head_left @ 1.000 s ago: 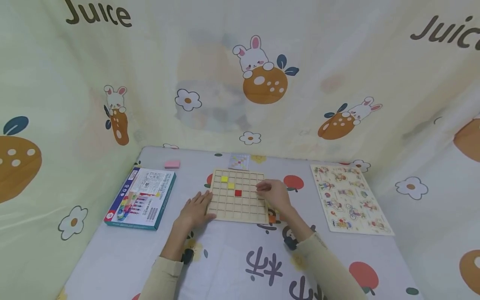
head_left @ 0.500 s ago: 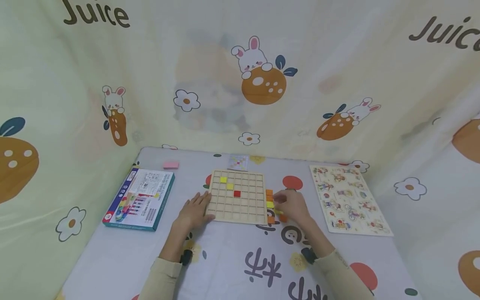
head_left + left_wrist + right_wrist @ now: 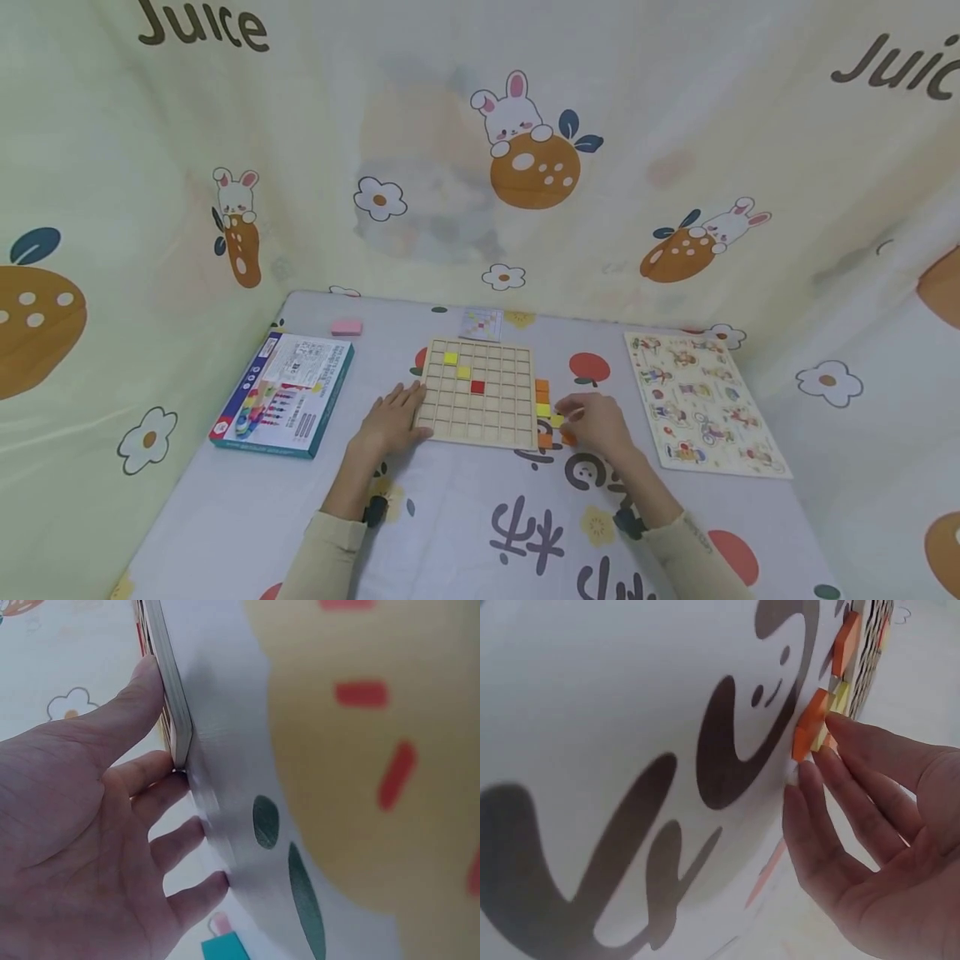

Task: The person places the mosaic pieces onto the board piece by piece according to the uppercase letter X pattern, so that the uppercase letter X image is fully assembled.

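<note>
A pale wooden grid board (image 3: 495, 417) lies mid-table. Two yellow squares (image 3: 450, 358) and a red square (image 3: 477, 387) sit in its cells on a diagonal. My left hand (image 3: 390, 421) rests at the board's left front corner, thumb and index touching its edge in the left wrist view, the other fingers spread on the cloth. Right of the board, my right hand (image 3: 600, 423) pinches a yellow block (image 3: 821, 736) between thumb and index finger, low by the table. Orange blocks (image 3: 545, 441) and another yellow block (image 3: 542, 410) lie beside the board.
A patterned card (image 3: 481, 324) stands behind the board. On the left are a boxed set (image 3: 285, 396) and a pink block (image 3: 347, 327). A wooden picture board (image 3: 705, 404) lies on the right. Printed curtains close off the back and sides.
My right hand has moved from over the board's right side rightward and down to the loose blocks, where it now pinches a yellow one. The left hand has stayed in place.
</note>
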Motion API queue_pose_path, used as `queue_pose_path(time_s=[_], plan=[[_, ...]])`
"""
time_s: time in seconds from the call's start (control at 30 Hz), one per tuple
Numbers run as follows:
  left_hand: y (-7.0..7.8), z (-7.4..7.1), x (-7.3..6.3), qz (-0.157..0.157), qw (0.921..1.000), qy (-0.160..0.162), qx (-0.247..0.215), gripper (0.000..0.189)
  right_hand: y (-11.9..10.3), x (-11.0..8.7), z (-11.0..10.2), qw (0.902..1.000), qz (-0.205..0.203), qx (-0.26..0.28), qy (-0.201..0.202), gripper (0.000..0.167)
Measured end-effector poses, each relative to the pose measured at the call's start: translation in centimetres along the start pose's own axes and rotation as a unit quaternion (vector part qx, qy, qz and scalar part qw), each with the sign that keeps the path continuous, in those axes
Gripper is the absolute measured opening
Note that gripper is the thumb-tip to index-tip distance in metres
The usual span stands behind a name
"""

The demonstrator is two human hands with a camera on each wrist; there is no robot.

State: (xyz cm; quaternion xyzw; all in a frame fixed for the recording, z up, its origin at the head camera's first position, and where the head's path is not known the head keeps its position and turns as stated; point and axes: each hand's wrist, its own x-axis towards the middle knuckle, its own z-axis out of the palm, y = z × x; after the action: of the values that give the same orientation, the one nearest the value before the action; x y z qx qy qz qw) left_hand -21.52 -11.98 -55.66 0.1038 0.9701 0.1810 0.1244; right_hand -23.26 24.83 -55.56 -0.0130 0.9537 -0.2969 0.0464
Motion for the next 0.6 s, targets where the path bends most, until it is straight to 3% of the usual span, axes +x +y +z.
queue_pose_path(time_s=[0.37, 0.6], plan=[[-0.07, 0.08, -0.09, -0.002, 1.0, 0.001, -0.007, 0.085, 0.27, 0.41, 0.33, 0.9997, 0.01, 0.01, 0.017, 0.036], [0.0, -0.06, -0.06, 0.0, 1.0, 0.002, -0.002, 0.084, 0.55, 0.85, -0.14, 0.9991, -0.014, 0.037, 0.015, 0.033]])
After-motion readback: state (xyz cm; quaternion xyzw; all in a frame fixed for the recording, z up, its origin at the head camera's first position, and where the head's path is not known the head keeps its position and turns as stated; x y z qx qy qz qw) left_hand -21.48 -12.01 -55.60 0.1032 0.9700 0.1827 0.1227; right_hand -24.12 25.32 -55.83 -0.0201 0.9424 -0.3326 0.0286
